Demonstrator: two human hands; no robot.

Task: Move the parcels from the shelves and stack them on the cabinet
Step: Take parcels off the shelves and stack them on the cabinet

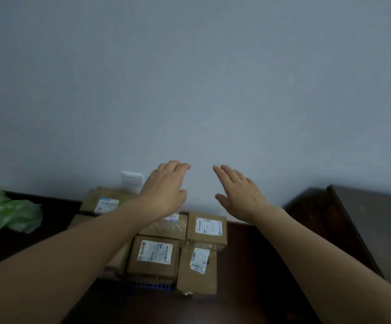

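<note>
While both forearms reach forward over the cabinet [241, 265], the left hand [164, 190] and right hand [239, 195] hover palms down, fingers loosely extended and a little spread, holding nothing. Five labelled cardboard parcels [154, 253] show plainly, packed together from the cabinet's back edge toward its front. A sixth box peeks out beneath the left forearm. One green bag [7, 213] lies toward the left edge.

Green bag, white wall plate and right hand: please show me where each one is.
green bag [12, 212]: head view, on its crumpled middle.
white wall plate [132, 181]: head view, on its front face.
right hand [241, 196]: head view, on the back of the hand.
</note>
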